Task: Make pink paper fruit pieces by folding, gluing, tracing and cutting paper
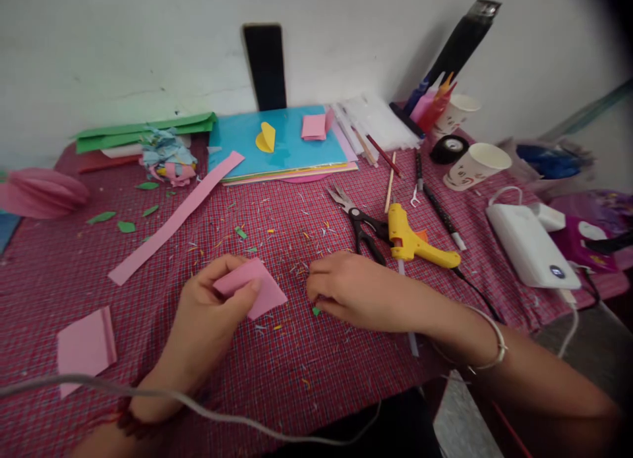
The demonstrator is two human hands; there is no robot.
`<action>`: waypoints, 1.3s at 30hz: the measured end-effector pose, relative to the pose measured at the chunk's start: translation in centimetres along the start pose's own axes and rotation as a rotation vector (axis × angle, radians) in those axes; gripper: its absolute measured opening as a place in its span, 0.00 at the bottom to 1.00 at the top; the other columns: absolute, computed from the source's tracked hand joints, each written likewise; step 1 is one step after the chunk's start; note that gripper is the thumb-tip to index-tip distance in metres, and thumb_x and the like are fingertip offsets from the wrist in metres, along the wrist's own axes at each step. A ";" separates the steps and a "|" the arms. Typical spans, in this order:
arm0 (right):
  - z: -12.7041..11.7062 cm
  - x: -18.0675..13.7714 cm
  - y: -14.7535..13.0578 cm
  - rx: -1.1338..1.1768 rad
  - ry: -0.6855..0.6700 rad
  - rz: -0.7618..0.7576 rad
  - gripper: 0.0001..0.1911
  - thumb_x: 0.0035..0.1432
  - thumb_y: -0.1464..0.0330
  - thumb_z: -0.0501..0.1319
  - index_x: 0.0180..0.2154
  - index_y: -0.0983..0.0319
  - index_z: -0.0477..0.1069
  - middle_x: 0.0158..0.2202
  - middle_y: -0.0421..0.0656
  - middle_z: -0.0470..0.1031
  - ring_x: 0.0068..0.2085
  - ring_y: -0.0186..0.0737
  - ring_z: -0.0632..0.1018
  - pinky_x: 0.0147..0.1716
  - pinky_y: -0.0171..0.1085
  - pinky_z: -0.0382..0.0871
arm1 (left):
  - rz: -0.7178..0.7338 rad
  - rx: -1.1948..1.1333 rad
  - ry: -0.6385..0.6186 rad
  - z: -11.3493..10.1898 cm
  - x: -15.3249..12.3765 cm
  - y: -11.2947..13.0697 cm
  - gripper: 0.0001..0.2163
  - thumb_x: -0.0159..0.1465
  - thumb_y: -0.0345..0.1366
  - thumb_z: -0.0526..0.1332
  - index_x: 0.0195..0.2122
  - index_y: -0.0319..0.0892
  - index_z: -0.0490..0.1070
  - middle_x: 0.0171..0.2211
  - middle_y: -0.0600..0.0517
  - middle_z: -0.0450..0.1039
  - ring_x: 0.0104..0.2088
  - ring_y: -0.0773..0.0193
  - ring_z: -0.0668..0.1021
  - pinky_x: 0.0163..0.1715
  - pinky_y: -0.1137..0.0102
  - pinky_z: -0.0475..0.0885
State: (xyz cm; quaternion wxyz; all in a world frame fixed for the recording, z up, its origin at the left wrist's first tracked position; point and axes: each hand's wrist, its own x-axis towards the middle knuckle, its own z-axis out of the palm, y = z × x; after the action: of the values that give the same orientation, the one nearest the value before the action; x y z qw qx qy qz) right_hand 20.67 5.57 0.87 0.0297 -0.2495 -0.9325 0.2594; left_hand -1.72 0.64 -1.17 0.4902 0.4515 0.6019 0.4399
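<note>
My left hand [212, 310] is closed on a folded piece of pink paper [264, 293], with the thumb on top and the fingers beneath. To its right, my right hand [341, 286] hangs low over the tablecloth, fingers curled inward. Whatever those fingers hold, if anything, is hidden. Just under them shows a small green paper scrap [316, 310]. Beyond the right hand are black-handled scissors [359, 217] with open blades and a yellow glue gun [415, 239]. A long pink paper strip [175, 217] and another folded pink paper [86, 349] lie left of my hands.
Tiny scraps litter the checked tablecloth [277, 366]. A blue sheet stack [287, 132] and a leaning phone [266, 66] are at the wall. Paper cups [477, 167], a marker [445, 217] and a white power bank [534, 247] sit right. A white cable [198, 408] crosses the foreground.
</note>
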 end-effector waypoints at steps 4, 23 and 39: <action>0.9 0.2 -0.4 -0.112 -0.004 0.008 0.03 0.59 0.71 0.59 0.34 0.64 0.70 0.34 0.43 0.72 0.37 0.40 0.72 0.39 0.40 0.64 | 0.026 0.108 -0.021 0.3 0.1 -0.3 0.05 0.57 0.33 0.63 0.26 0.43 0.67 0.22 0.60 0.62 0.23 0.70 0.63 0.23 0.75 0.58; 0.7 0.6 -0.4 0.598 0.301 0.167 0.05 0.55 0.77 0.57 0.32 0.62 0.69 0.29 0.38 0.69 0.31 0.33 0.70 0.32 0.34 0.63 | 0.060 0.096 -0.062 1.4 -0.1 0.8 0.03 0.51 0.30 0.61 0.25 0.42 0.67 0.20 0.59 0.62 0.21 0.70 0.65 0.20 0.76 0.61; 1.1 1.7 -0.8 1.255 0.399 0.322 0.04 0.51 0.73 0.63 0.29 0.64 0.67 0.24 0.33 0.65 0.26 0.28 0.64 0.27 0.32 0.58 | -0.002 0.173 -0.214 2.4 -1.3 -0.1 0.07 0.58 0.39 0.61 0.28 0.42 0.72 0.20 0.57 0.64 0.21 0.69 0.65 0.19 0.75 0.61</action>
State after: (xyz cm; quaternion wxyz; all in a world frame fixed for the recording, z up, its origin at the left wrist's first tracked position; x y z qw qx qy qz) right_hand 18.59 5.27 0.21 0.3015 -0.3637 -0.5331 0.7019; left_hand 0.76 -0.44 -1.33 0.5111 0.5358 0.5825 0.3352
